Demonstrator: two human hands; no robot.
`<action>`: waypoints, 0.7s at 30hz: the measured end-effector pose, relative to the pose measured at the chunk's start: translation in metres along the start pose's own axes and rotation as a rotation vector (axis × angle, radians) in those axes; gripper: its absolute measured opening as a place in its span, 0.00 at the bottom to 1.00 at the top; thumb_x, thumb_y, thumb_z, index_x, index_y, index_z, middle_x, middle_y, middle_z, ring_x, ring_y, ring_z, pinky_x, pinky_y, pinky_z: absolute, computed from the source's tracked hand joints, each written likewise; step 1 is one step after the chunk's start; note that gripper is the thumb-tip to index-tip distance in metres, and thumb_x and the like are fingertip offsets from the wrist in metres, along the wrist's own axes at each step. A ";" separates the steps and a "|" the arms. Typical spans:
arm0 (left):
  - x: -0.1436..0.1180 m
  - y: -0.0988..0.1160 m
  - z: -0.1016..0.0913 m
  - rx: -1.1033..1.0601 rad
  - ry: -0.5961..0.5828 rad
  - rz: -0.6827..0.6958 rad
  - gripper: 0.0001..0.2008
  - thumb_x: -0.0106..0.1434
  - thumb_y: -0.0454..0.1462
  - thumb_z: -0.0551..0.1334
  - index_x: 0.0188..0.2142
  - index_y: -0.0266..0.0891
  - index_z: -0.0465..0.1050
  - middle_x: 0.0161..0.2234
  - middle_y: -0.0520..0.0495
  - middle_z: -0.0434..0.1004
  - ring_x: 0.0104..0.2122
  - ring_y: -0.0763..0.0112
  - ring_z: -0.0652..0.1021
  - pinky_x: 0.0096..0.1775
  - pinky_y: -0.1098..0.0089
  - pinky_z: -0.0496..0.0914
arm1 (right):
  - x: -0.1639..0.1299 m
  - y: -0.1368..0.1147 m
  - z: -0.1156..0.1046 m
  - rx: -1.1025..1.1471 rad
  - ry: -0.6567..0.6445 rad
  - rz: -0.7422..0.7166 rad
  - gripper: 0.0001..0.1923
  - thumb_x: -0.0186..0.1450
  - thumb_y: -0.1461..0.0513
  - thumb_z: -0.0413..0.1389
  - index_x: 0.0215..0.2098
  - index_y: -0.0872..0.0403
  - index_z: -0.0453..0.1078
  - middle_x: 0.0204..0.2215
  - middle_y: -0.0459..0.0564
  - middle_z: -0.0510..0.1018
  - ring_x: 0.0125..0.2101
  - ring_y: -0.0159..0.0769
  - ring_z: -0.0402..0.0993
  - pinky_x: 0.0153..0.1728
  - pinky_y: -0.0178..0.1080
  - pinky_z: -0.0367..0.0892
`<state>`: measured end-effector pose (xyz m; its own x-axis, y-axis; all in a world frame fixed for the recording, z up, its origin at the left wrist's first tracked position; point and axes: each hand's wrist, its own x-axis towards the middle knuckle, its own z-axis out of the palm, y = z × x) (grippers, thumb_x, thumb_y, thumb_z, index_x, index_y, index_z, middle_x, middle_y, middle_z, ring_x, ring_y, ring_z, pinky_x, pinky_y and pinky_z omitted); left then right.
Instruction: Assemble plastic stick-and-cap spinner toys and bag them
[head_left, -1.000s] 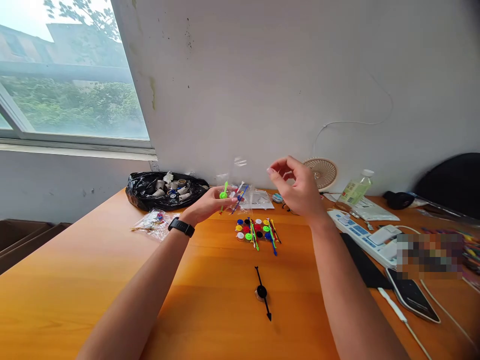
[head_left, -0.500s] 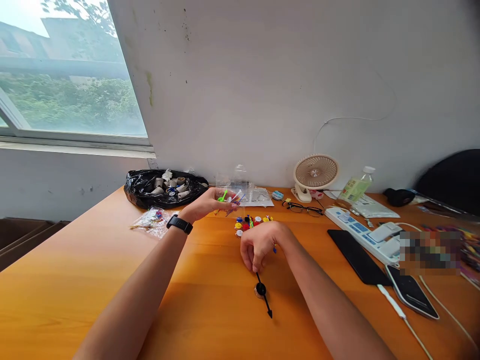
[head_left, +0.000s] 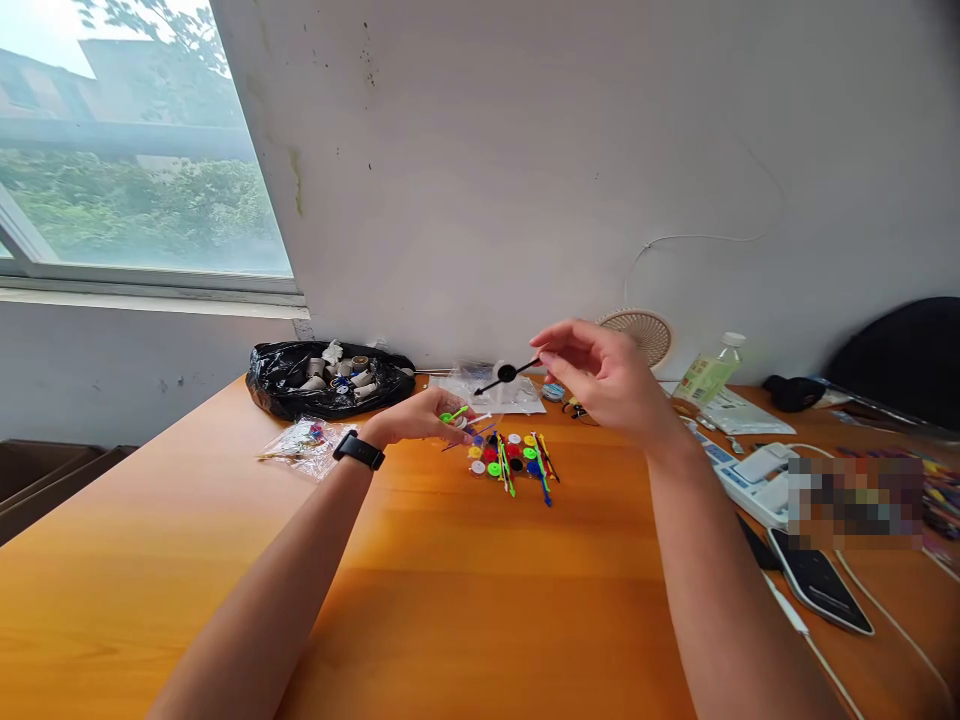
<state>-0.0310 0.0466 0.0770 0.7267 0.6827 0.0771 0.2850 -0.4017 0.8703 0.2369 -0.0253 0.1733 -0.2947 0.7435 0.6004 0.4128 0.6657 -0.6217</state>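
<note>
Far left, against the wall: black bag holding small spools. In front of it, a clear packet of mixed coloured parts lies flat on the table.

Left hand, watch on the wrist, hovers low over the table. Fingers curled and closed on a small bundle of sticks; green, white and blue ends show past the fingertips.

Just right of that hand, on the table: pile of coloured discs and sticks, touching one another, loosely fanned.

Above the pile, in the air: black stick with disc, tilted, far tip down-left. Right hand pinches its near end between thumb and forefinger; other fingers loosely bent, not closed on anything.

Handling estimate: thin plastic, very light, stiff but likely to snap if bent. Held by the tip it may swing about the pinch; a grip at the disc, near the middle, looks steadier.

Right side: fan partly hidden behind the right hand, bottle, power strip, phone.
</note>
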 end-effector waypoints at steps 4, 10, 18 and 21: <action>0.001 0.003 0.003 0.001 -0.023 0.010 0.21 0.55 0.47 0.74 0.44 0.36 0.82 0.23 0.54 0.72 0.23 0.74 0.69 0.26 0.73 0.61 | 0.001 0.000 0.002 -0.251 0.111 -0.081 0.08 0.71 0.61 0.55 0.46 0.51 0.75 0.38 0.51 0.82 0.38 0.39 0.77 0.34 0.39 0.69; 0.002 0.011 0.004 -0.017 -0.035 0.026 0.21 0.55 0.46 0.75 0.44 0.36 0.81 0.29 0.51 0.74 0.28 0.72 0.71 0.29 0.73 0.64 | 0.002 0.008 0.025 -0.301 -0.060 -0.080 0.12 0.70 0.66 0.52 0.47 0.50 0.75 0.38 0.49 0.81 0.40 0.39 0.76 0.40 0.39 0.68; 0.002 0.009 0.002 -0.037 -0.029 0.109 0.22 0.55 0.43 0.75 0.48 0.39 0.81 0.41 0.46 0.80 0.38 0.65 0.75 0.39 0.70 0.68 | -0.001 0.011 0.039 -0.389 -0.277 -0.051 0.15 0.69 0.67 0.53 0.49 0.47 0.77 0.39 0.50 0.81 0.48 0.44 0.73 0.49 0.46 0.65; 0.002 0.008 0.002 -0.016 -0.020 0.120 0.18 0.56 0.42 0.75 0.44 0.38 0.82 0.38 0.47 0.79 0.37 0.66 0.75 0.38 0.70 0.68 | -0.001 0.005 0.035 -0.357 -0.291 -0.068 0.11 0.73 0.59 0.55 0.50 0.46 0.77 0.43 0.51 0.81 0.50 0.45 0.72 0.53 0.49 0.64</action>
<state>-0.0264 0.0434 0.0837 0.7673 0.6179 0.1716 0.1857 -0.4702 0.8628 0.2095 -0.0203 0.1521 -0.5397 0.7200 0.4363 0.6398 0.6876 -0.3433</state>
